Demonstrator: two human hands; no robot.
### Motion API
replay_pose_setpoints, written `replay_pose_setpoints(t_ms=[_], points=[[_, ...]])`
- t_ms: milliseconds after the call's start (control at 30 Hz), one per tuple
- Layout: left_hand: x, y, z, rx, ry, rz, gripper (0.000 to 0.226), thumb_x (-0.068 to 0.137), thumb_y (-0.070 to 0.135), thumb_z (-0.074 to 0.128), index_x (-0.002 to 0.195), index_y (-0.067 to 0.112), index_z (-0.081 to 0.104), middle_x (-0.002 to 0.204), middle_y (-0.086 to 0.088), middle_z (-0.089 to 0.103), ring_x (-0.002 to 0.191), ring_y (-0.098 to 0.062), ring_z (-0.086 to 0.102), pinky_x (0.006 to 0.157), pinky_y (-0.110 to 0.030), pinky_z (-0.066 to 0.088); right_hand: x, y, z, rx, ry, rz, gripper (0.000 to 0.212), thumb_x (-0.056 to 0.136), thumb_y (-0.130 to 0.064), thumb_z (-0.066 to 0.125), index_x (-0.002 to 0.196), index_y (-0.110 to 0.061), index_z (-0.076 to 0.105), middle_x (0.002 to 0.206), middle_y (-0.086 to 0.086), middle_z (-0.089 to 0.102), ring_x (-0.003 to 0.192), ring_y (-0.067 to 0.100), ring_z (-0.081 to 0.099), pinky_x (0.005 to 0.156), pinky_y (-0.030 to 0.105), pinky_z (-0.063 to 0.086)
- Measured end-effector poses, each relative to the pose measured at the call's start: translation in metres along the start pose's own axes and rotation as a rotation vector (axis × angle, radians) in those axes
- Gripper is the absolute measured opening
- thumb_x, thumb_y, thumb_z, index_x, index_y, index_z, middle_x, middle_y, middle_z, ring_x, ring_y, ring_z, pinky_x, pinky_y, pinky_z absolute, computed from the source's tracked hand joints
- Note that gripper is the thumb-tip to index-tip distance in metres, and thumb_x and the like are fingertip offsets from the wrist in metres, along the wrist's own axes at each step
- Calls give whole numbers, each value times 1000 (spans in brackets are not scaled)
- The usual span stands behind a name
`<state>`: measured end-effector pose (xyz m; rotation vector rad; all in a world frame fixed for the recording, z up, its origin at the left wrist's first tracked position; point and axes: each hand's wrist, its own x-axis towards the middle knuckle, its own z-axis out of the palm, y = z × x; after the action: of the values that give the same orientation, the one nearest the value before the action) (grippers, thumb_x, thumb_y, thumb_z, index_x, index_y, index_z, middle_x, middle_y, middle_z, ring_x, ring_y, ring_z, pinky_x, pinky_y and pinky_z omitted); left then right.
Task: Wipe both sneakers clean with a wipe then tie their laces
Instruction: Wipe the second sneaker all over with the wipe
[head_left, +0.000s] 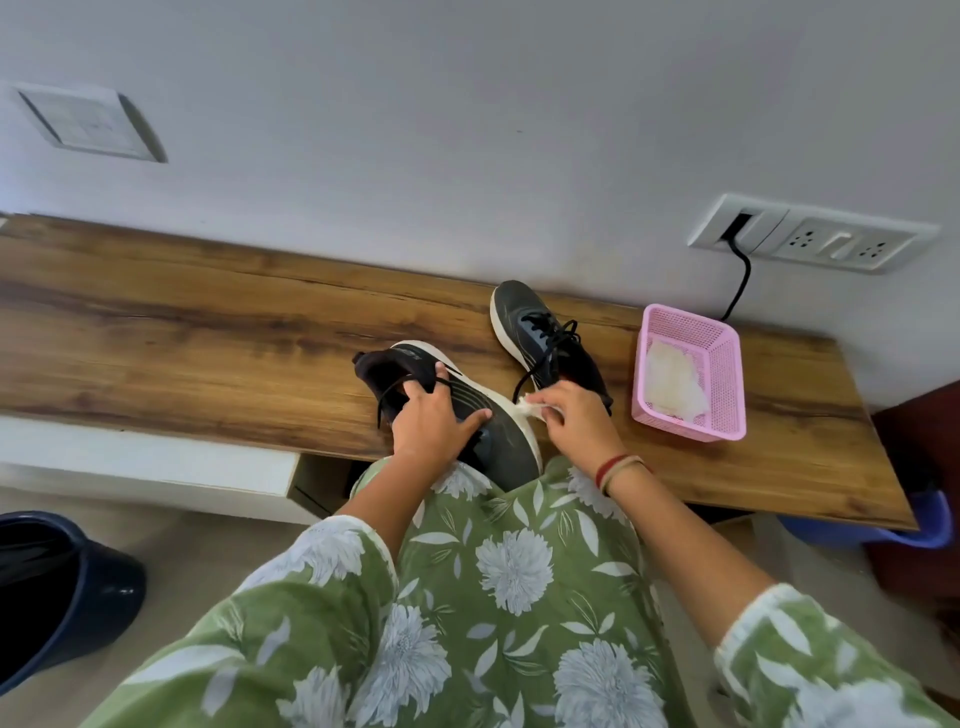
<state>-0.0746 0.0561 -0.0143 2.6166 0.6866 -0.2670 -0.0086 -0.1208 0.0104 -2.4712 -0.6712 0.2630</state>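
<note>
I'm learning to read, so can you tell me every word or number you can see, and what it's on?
No word or number here can be read.
Small pale mark on the sneaker held in the hands: too blurred to read.
Wall sockets and pink basket: no lettering visible.

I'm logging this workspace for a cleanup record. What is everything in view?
desk: 1, wood brown, along the wall
held sneaker: 1, dark grey with white sole, at the desk's near edge
second sneaker: 1, same colours, on the desk behind it
wipe: 1, white, against the held sneaker's sole
basket: 1, pink, desk's right end, holds white wipes
socket panel: 1, white, wall behind basket
bin: 1, dark blue, floor at left
left hand: 1, grips the held sneaker
right hand: 1, pinches the wipe
</note>
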Motion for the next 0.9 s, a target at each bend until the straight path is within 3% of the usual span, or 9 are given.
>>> replay_pose_setpoints(t_ms=[167,367,500,567,667,900], points=[[14,2,-9,79,-205,48,130,61,79,63,153,16,-3,141,-23,26,121,-39,48,91,-40,46,27,-3,21,-96,-171,21,26,88,-3,51,102,-12,72,105,8,66,98,25,60,89,31,45],[19,2,-8,102,-270,115,136,59,65,77,152,17,-10,147,-26,17,129,-40,40,95,-42,45,-15,20,17,-139,-217,93,25,90,-6,52,105,-13,71,105,5,64,95,24,60,84,26,45],[16,-5,-8,95,-283,140,142,58,59,82,150,16,-17,150,-31,7,134,-43,32,100,-44,41,-17,20,0,-165,-393,68,26,89,-6,52,102,-17,71,107,0,64,96,17,60,86,26,46],[13,-9,-8,79,-282,144,145,56,55,85,149,17,-21,151,-33,1,139,-44,24,104,-45,38,-4,16,-6,-79,-348,126,25,88,-6,52,97,-19,72,107,-2,65,98,14,59,90,27,46],[5,-15,-5,8,-232,119,147,55,52,87,149,19,-21,151,-32,-1,139,-45,23,105,-47,36,11,3,-2,60,-104,161,25,87,-3,52,98,-15,72,106,1,67,100,15,60,93,29,45],[-1,-22,-5,-66,-171,106,143,55,54,86,151,19,-14,151,-28,7,136,-42,29,106,-45,35,-1,4,16,20,-156,88,25,87,-1,51,96,-12,72,100,3,64,93,21,60,86,32,47]])
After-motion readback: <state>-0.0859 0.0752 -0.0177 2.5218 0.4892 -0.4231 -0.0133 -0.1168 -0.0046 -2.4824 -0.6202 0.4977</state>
